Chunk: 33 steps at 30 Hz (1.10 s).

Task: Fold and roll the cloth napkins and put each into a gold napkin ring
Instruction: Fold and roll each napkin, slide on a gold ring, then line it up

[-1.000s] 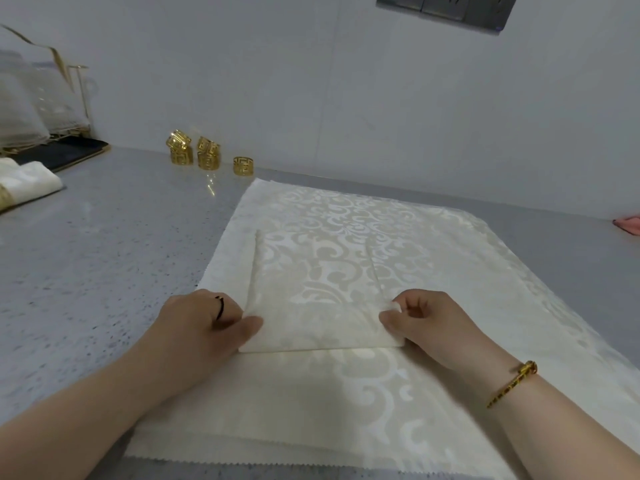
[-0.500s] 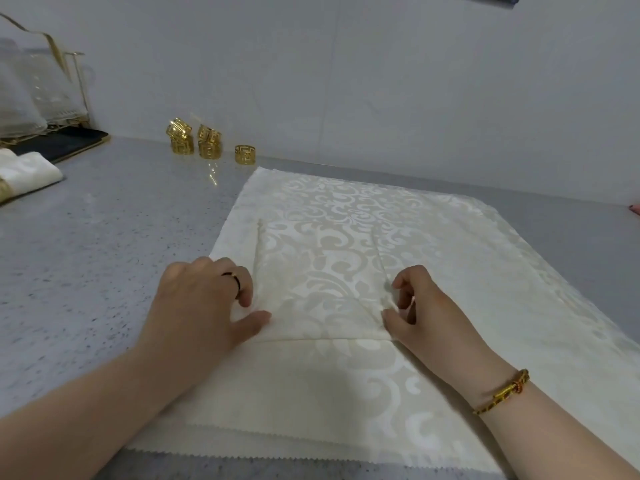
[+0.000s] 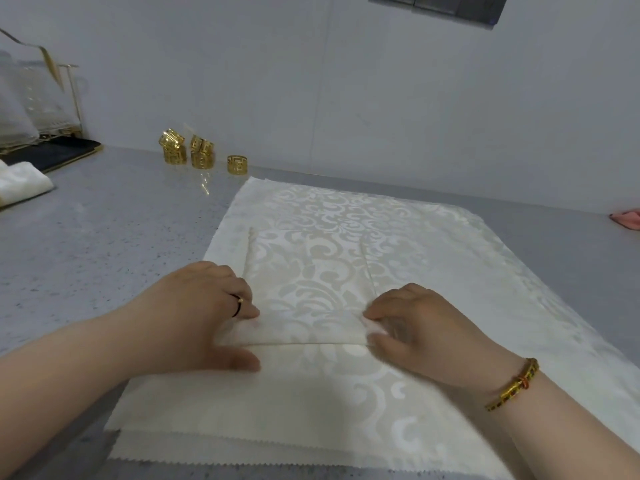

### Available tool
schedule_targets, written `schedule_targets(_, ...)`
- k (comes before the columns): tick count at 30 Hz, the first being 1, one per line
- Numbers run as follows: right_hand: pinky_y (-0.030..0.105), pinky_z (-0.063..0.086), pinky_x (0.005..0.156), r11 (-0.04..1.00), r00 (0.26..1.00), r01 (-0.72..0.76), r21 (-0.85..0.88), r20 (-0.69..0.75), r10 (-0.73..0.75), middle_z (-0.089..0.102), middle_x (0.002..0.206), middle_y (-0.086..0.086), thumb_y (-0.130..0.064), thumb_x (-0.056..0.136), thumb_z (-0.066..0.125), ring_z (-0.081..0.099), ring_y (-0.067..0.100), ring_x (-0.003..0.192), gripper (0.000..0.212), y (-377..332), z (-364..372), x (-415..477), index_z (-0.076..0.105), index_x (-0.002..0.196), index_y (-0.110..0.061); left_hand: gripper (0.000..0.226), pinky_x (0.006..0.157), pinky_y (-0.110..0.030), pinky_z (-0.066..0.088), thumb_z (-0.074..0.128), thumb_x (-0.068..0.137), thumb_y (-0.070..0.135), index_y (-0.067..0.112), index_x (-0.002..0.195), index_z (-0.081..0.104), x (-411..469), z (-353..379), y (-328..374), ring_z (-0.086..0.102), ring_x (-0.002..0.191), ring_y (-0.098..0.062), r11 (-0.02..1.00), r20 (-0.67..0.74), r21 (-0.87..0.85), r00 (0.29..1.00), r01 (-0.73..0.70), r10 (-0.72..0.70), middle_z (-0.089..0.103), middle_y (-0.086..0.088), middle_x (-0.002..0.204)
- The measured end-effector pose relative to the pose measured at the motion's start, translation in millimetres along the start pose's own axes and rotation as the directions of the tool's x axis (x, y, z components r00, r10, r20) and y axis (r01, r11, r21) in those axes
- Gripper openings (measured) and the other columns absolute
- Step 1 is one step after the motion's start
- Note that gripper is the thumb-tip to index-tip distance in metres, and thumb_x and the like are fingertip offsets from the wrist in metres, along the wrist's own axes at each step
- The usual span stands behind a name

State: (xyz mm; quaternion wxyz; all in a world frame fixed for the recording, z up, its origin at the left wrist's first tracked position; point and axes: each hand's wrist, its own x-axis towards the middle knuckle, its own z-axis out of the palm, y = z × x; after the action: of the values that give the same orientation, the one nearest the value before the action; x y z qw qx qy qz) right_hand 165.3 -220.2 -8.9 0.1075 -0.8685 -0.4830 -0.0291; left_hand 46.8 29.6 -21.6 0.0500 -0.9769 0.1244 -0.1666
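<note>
Dark ring L, gold bracelet R.

A grey speckled bench meets a plain pale wall with one vertical seam. A dark panel sits high on it.
</note>
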Motion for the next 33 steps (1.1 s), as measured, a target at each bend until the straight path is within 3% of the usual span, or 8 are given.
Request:
schedule_targets(4, 0.018, 0.033, 0.089, 0.979, 0.982, 0.103, -0.177, 0.176, -0.072, 0.051, 0.122, -0.016, -0.047, 0.077, 0.053, 0.045, 0.009, 0.109, 0.049, -0.3, -15.3, 6.7, 0.051, 0.122, -0.028, 0.085, 0.063, 0.000, 0.024, -0.001, 0.048, 0.073, 0.045, 0.104, 0.057, 5.3, -4.0, 3.7, 0.041, 0.076, 0.005, 0.995, 0.092, 0.006, 0.990, 0.103, -0.103, 0.043, 0.036, 0.087)
schedule_targets(7, 0.017, 0.032, 0.065, 0.981, 0.983, 0.093, -0.171, 0.172, -0.063, 0.051, 0.097, -0.010, -0.029, 0.081, 0.055, 0.047, 0.012, 0.086, 0.025, -3.2, -19.7, 19.3, 0.051, 0.105, -0.024, 0.061, 0.061, -0.003, 0.029, 0.011, 0.052, 0.073, 0.047, 0.090, 0.050, 17.4, -8.5, -0.3, 0.042, 0.068, 0.005, 0.984, 0.218, -0.039, 0.963, 0.173, -0.160, 0.041, 0.031, 0.074)
schedule_targets(9, 0.014, 0.033, 0.061, 0.997, 0.980, 0.032, -0.069, 0.196, -0.018, 0.048, 0.082, -0.013, -0.030, 0.078, 0.056, 0.046, 0.009, 0.076, 0.014, -0.4, -22.4, 26.1, 0.049, 0.090, -0.028, 0.028, 0.056, -0.009, 0.032, 0.033, 0.070, 0.070, 0.044, 0.071, 0.042, 23.0, -12.3, -5.2, 0.043, 0.061, 0.003, 0.952, 0.308, -0.118, 0.921, 0.284, -0.237, 0.045, 0.021, 0.067)
schedule_targets(13, 0.010, 0.038, 0.057, 0.943, 0.985, -0.125, 0.307, 0.152, 0.081, 0.054, 0.068, -0.013, -0.046, 0.055, 0.046, 0.048, 0.000, 0.061, 0.016, 17.4, -12.2, 36.3, 0.047, 0.070, -0.039, 0.043, 0.046, -0.018, 0.025, 0.035, 0.045, 0.065, 0.022, 0.041, 0.031, 26.9, 0.9, -19.7, 0.035, 0.044, -0.009, 0.785, 0.336, -0.429, 0.885, 0.447, -0.321, 0.034, 0.006, 0.042)
schedule_targets(18, 0.022, 0.042, 0.053, 0.665, 0.955, -0.257, 0.701, 0.080, 0.285, 0.045, 0.062, 0.001, -0.010, 0.085, 0.056, 0.044, 0.013, 0.054, 0.018, 28.3, 10.3, 41.5, 0.054, 0.087, -0.028, 0.045, 0.043, -0.017, 0.024, 0.048, 0.057, 0.054, 0.020, 0.035, 0.030, 26.9, 14.7, -22.1, 0.027, 0.038, -0.010, 0.631, 0.329, -0.541, 0.830, 0.556, -0.450, 0.025, 0.007, 0.036)
schedule_targets(22, 0.025, 0.040, 0.057, 0.678, 0.937, -0.222, 0.701, -0.039, 0.347, 0.048, 0.056, -0.009, -0.016, 0.085, 0.057, 0.043, 0.009, 0.052, 0.013, 28.1, 18.8, 44.2, 0.051, 0.078, -0.025, 0.060, 0.044, -0.019, 0.022, 0.062, 0.080, 0.041, 0.018, 0.038, 0.026, 27.6, 22.8, -27.0, 0.026, 0.040, -0.011, 0.605, 0.285, -0.516, 0.787, 0.607, -0.547, 0.023, 0.005, 0.038)
schedule_targets(28, 0.009, 0.035, 0.050, 0.803, 0.926, -0.235, 0.548, -0.125, 0.356, 0.053, 0.056, -0.016, -0.023, 0.084, 0.060, 0.047, -0.001, 0.050, 0.020, 27.6, 19.7, 46.1, 0.051, 0.067, -0.027, 0.049, 0.050, -0.023, 0.025, 0.056, 0.076, 0.051, 0.023, 0.039, 0.039, 28.7, 18.9, -24.1, 0.037, 0.042, -0.009, 0.612, 0.266, -0.425, 0.738, 0.667, -0.620, 0.034, 0.007, 0.037)
schedule_targets(33, 0.007, 0.038, 0.066, 0.901, 0.940, -0.180, 0.395, -0.201, 0.276, 0.044, 0.089, -0.021, -0.023, 0.083, 0.062, 0.048, -0.011, 0.074, 0.023, 26.5, 24.7, 46.1, 0.044, 0.083, -0.036, 0.032, 0.059, -0.013, 0.031, 0.072, 0.070, 0.040, 0.040, 0.074, 0.040, 28.7, 18.1, -17.2, 0.050, 0.073, -0.002, 0.659, 0.065, -0.492, 0.779, 0.568, -0.623, 0.050, 0.014, 0.083)
